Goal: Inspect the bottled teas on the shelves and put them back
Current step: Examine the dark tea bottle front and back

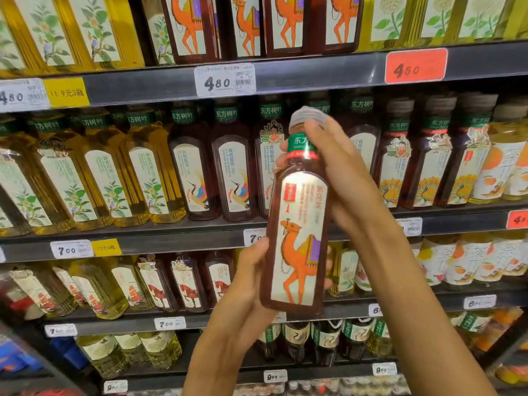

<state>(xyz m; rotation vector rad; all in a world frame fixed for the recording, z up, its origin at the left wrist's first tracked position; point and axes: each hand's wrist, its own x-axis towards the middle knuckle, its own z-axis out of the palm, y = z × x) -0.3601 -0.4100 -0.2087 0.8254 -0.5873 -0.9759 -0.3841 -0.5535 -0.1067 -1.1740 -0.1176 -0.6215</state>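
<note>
I hold a dark brown tea bottle [297, 224] upright in front of the shelves, its cream label with an orange camel facing me and its clear cap on top. My right hand [340, 172] wraps the neck and upper back of the bottle. My left hand [245, 284] cups its lower left side and base. Matching camel bottles [243, 24] stand in a row on the top shelf.
Dark shelves [314, 72] carry rows of bottled teas: yellow ones at left, dark ones with crane labels [237, 178] in the middle, orange-labelled ones at right. Price tags [225, 80] line the shelf edges, with a red tag [415, 65] at upper right.
</note>
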